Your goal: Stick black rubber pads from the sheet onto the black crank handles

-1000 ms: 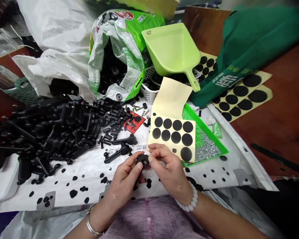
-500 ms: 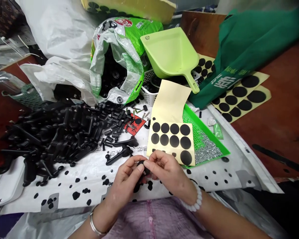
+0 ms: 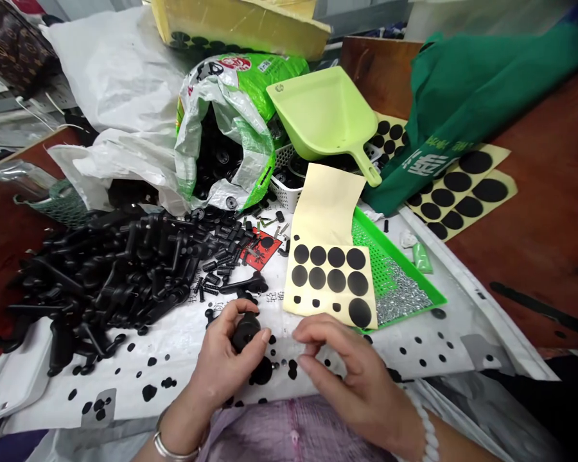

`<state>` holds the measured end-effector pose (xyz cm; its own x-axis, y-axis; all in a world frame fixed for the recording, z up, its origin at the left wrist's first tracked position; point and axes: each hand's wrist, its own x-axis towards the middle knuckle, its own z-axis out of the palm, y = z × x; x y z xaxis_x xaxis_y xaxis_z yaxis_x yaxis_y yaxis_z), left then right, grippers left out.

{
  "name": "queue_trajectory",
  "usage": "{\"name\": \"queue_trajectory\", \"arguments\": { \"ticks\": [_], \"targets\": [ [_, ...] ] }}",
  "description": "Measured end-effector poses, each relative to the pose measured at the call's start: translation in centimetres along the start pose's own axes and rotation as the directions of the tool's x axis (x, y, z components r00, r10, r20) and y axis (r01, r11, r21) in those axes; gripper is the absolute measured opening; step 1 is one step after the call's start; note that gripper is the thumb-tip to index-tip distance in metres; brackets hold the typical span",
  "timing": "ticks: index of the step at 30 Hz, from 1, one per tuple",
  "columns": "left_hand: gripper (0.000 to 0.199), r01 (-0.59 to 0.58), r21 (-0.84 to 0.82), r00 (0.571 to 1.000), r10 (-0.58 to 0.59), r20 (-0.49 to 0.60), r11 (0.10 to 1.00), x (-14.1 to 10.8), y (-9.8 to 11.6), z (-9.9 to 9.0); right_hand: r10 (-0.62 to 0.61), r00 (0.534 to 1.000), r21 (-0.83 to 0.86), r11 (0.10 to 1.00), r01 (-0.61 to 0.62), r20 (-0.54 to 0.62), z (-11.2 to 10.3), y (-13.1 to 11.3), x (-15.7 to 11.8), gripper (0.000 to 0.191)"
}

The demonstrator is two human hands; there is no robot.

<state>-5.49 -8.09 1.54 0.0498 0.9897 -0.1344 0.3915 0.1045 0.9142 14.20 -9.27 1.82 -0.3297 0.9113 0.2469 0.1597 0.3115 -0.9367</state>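
My left hand [image 3: 216,366] is closed around a black round plastic part [image 3: 245,330], its fingers and thumb on the sides; the lower portion is hidden by the hand. To the right, my right hand [image 3: 359,378] hovers with thumb and fingers apart, and nothing shows between them. Just beyond that hand lies a cream sheet of black round stickers [image 3: 327,208], with small leftover dots along its near row. Beside my left thumb a black disc [image 3: 261,371] rests on the table. A black handle-shaped part [image 3: 243,284] lies just past the left hand.
A large pile of black handle parts [image 3: 120,276] fills the left. Behind stand an opened green-white bag [image 3: 255,128] of black parts and a light green dustpan [image 3: 325,115]. A green tray [image 3: 370,237] holds small metal pieces. Black dots litter the white table cover [image 3: 183,350].
My hands have separated. The right hand has let go of the black part, moved right and opened; the left has drawn slightly left, still holding it.
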Motion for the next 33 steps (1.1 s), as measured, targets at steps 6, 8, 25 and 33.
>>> {"name": "queue_trajectory", "arguments": {
  "ticks": [6, 8, 25, 33],
  "targets": [
    [0.034, -0.123, 0.488, 0.992, 0.124, 0.03, 0.864, 1.0, -2.7, -0.6, -0.166, 0.878, -0.139, 0.984, 0.115, -0.449, -4.6, 0.6, -1.3, 0.022],
    [0.036, -0.188, 0.577, 0.981, 0.182, 0.069, 0.795, 1.4, -3.4, -0.6, -0.235, 0.815, -0.233, 0.964, 0.127, -0.53, -5.9, 1.0, -1.4, 0.019],
    [0.035, 0.015, -0.001, 0.903, -0.013, 0.429, 1.0, -0.1, 1.0, 3.9, 0.109, 0.865, -0.212, 0.947, -0.239, -0.49, -5.2, 4.0, -1.2, 0.027],
    [0.034, 0.536, -0.718, 0.832, -0.138, 0.537, 0.444, 1.3, 1.0, 10.0, 0.249, 0.879, 0.066, 0.968, -0.243, -0.406, -4.4, 3.2, -1.1, 0.006]
  ]
}}
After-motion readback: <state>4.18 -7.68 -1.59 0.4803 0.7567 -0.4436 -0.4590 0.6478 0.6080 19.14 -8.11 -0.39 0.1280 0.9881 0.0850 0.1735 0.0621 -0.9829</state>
